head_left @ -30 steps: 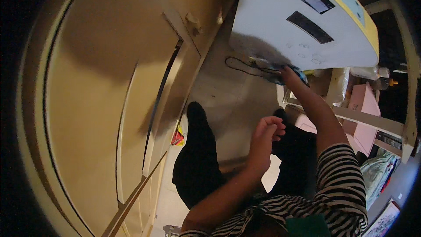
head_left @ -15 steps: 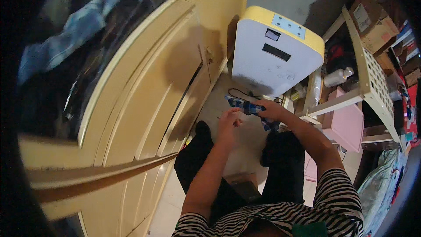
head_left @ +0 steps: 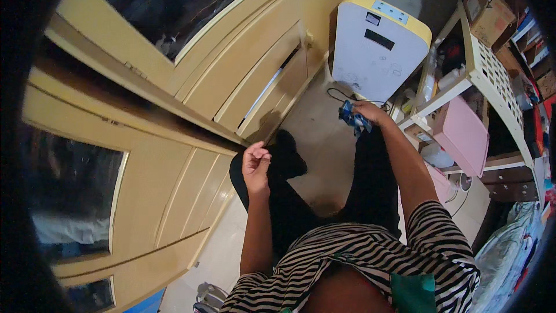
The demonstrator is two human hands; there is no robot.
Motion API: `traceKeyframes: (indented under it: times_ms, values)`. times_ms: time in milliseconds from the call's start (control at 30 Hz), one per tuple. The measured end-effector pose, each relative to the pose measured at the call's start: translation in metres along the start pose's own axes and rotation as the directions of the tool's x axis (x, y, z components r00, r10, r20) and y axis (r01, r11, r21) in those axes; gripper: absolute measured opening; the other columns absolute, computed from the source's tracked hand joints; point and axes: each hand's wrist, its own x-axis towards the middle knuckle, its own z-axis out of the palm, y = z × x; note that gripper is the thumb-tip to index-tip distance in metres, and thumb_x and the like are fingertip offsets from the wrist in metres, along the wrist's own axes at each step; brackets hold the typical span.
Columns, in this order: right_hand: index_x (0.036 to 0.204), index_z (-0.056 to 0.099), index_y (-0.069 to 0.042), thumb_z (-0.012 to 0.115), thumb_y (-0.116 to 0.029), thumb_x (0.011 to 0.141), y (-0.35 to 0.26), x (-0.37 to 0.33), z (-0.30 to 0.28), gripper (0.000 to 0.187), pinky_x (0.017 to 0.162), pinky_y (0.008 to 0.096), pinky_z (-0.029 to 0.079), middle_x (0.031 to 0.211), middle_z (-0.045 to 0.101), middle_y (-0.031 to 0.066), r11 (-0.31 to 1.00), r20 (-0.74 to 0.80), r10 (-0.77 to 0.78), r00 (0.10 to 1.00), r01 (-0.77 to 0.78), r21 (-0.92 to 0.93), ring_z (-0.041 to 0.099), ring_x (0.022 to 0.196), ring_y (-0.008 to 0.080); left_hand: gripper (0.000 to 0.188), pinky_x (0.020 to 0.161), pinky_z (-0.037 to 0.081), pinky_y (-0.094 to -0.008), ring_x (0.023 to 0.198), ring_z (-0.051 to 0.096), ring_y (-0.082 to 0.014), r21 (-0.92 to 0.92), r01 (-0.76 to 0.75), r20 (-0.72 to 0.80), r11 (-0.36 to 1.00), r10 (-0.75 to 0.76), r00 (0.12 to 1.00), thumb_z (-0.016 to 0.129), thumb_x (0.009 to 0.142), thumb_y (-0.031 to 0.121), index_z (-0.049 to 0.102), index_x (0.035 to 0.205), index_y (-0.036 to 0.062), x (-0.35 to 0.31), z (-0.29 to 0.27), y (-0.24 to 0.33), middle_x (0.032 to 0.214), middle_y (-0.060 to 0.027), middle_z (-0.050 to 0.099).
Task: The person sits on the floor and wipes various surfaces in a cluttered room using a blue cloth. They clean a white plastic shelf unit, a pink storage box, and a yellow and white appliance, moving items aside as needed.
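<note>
My right hand [head_left: 370, 112] is closed around a crumpled blue-and-white checked cloth [head_left: 354, 120], which bunches out to the left of the fingers. Both are above my right leg, close to the base of a white panel with a yellow edge. Over my left knee, beside the wooden cabinet doors, is my left hand [head_left: 256, 168]. Its palm is partly turned up, its fingers are loosely bent, and nothing shows in it.
Yellowish cabinet doors [head_left: 191, 84] with dark glass panes line the left, one standing ajar. Ahead leans the white panel [head_left: 379, 58], a black cord [head_left: 341, 94] at its foot. On the right are a cream shelf rack [head_left: 483, 75], a pink plastic bin [head_left: 460, 136] and cardboard boxes [head_left: 492, 20].
My hands have moved apart. The left has drawn back toward my left knee, off the cloth; the right has shifted right and forward with the cloth, now more bunched. The view has turned.
</note>
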Motion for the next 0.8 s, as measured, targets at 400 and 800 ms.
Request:
traceKeyframes:
  times_ms: [400,800]
  values:
    - [0.110,0.062,-0.003,0.063,-0.028,0.087,-0.049,0.022,0.041,0.034,0.070,0.0308,0.047,0.088,0.064,0.0036,0.567,-0.149,0.021,0.989,0.111,0.816,0.059,0.078,0.0144,0.043,0.106,0.038,-0.0378,0.127,0.048,-0.0232,0.485,-0.152,-0.367,0.861,0.358,0.859,0.048,0.088,-0.007,0.051,0.130,0.0021,-0.015,-0.045,0.096,0.137,-0.0128,0.052]
    - [0.110,0.061,-0.006,0.057,-0.029,0.092,-0.127,0.050,0.047,0.029,0.073,0.0346,0.054,0.096,0.066,0.0079,-0.199,-0.201,-0.086,0.976,0.181,0.963,0.064,0.080,0.0231,0.053,0.117,0.015,-0.0474,0.145,0.021,-0.0335,0.975,-0.083,-0.130,0.204,0.837,0.532,0.057,0.089,0.011,0.045,0.140,0.0056,-0.016,-0.053,0.209,0.157,-0.0182,0.024]
